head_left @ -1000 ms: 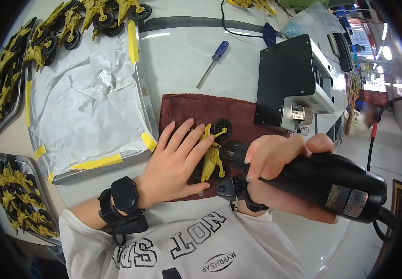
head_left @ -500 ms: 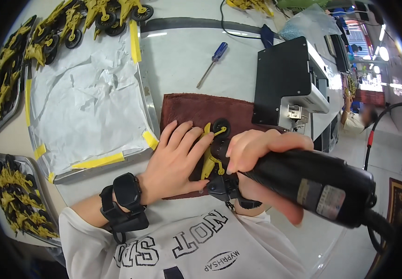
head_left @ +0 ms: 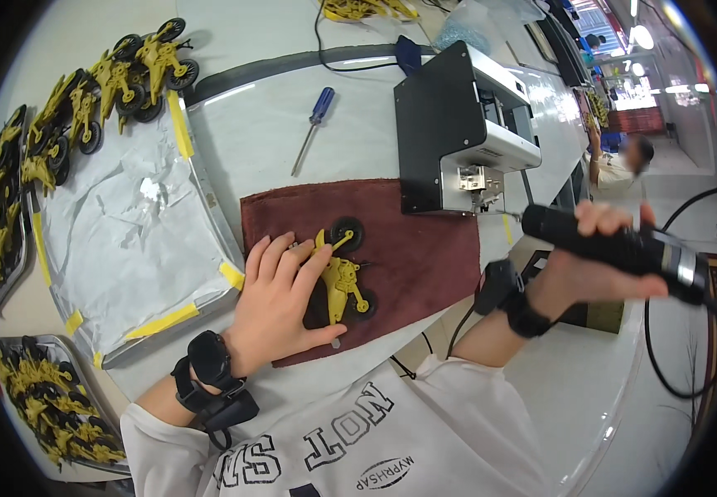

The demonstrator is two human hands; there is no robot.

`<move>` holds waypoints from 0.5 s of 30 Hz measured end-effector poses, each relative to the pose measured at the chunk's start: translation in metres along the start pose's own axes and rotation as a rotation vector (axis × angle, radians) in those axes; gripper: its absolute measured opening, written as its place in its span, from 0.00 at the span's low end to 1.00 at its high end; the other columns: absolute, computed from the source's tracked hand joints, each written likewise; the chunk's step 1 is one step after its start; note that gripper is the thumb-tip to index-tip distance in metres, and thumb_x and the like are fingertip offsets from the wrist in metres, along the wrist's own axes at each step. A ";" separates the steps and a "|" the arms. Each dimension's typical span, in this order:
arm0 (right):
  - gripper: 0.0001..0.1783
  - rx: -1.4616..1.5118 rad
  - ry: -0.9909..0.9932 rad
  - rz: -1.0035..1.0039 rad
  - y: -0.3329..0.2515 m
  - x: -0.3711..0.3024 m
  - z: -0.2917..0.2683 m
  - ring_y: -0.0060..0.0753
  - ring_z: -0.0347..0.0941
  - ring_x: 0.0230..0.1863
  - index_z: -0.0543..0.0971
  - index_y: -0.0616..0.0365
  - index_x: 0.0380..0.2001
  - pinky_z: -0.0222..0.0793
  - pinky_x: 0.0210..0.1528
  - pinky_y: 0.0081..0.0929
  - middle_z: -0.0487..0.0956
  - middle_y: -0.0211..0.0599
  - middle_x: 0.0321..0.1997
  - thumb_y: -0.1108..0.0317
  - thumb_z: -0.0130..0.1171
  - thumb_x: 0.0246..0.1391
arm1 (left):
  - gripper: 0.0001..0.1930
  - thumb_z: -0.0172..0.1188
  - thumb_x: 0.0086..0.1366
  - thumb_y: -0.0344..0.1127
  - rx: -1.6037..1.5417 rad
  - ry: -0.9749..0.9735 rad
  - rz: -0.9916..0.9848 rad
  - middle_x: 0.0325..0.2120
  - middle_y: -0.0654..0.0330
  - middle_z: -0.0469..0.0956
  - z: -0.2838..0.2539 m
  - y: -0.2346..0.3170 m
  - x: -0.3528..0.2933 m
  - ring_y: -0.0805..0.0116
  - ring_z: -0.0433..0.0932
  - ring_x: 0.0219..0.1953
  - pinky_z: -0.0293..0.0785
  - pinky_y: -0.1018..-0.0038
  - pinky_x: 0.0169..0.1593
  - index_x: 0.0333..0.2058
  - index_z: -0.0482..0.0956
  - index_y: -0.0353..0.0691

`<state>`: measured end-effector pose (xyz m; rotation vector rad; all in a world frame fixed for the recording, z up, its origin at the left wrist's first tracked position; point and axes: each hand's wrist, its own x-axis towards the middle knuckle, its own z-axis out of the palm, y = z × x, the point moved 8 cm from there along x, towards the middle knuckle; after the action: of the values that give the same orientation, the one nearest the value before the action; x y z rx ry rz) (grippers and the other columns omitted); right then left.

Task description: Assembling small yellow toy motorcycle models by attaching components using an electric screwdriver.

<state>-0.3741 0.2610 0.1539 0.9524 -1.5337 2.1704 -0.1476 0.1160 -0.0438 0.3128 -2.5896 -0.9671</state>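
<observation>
On the dark red cloth (head_left: 416, 265) lies a small yellow toy motorcycle (head_left: 340, 286) with black wheels. My left hand (head_left: 269, 306) is spread beside it, open, the index fingertip touching its yellow body and the thumb lying below it. In my right hand (head_left: 598, 269) is a black power screwdriver (head_left: 561, 230), gripped with fingers wrapped round its body and held off to the right, slightly blurred. Its thin bit points at the metal outlet of a black and silver box-shaped machine (head_left: 429, 137); whether the tip touches cannot be told.
A blue-handled screwdriver (head_left: 314, 128) lies behind the cloth. To the left is a paper-lined tray (head_left: 139, 248) edged with yellow tape, several toy motorcycles (head_left: 130, 79) at its far end. Two more filled trays stand farther left. Another person (head_left: 619, 166) is at the far right.
My right hand has lifted the power screwdriver off the toy motorcycle and moved it right, to the machine's outlet. My left hand stays by the toy. The whole view has shifted.
</observation>
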 end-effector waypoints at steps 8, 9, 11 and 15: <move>0.52 -0.091 -0.074 0.161 0.053 -0.002 0.006 0.29 0.63 0.12 0.67 0.60 0.43 0.62 0.18 0.26 0.70 0.36 0.17 0.17 0.37 0.38 | 0.46 0.67 0.40 0.60 0.050 0.005 0.022 0.50 0.52 0.66 0.002 -0.003 0.000 0.47 0.60 0.56 0.52 0.50 0.60 0.55 0.65 0.38; 0.52 -0.107 -0.083 0.178 0.052 -0.004 0.004 0.29 0.63 0.12 0.66 0.59 0.43 0.61 0.18 0.26 0.70 0.36 0.16 0.17 0.38 0.38 | 0.46 0.67 0.40 0.60 0.045 0.000 0.021 0.50 0.52 0.66 0.002 -0.003 0.000 0.47 0.60 0.56 0.52 0.50 0.60 0.55 0.65 0.38; 0.52 0.005 -0.138 0.270 0.047 -0.027 0.002 0.30 0.63 0.12 0.66 0.59 0.44 0.62 0.18 0.26 0.70 0.36 0.17 0.17 0.40 0.38 | 0.46 0.67 0.40 0.60 0.045 -0.003 0.013 0.50 0.52 0.66 -0.001 -0.003 -0.002 0.48 0.60 0.56 0.52 0.50 0.60 0.55 0.65 0.39; 0.52 0.371 -0.283 0.282 0.020 -0.085 0.026 0.32 0.64 0.12 0.63 0.60 0.47 0.64 0.18 0.30 0.70 0.39 0.17 0.20 0.48 0.37 | 0.45 0.68 0.41 0.56 0.015 -0.016 0.003 0.49 0.52 0.66 0.001 -0.001 0.002 0.48 0.61 0.55 0.51 0.51 0.60 0.55 0.65 0.38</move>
<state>-0.3156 0.2400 0.0880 1.2704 -1.4863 2.6828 -0.1500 0.1155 -0.0447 0.3060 -2.6116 -0.9536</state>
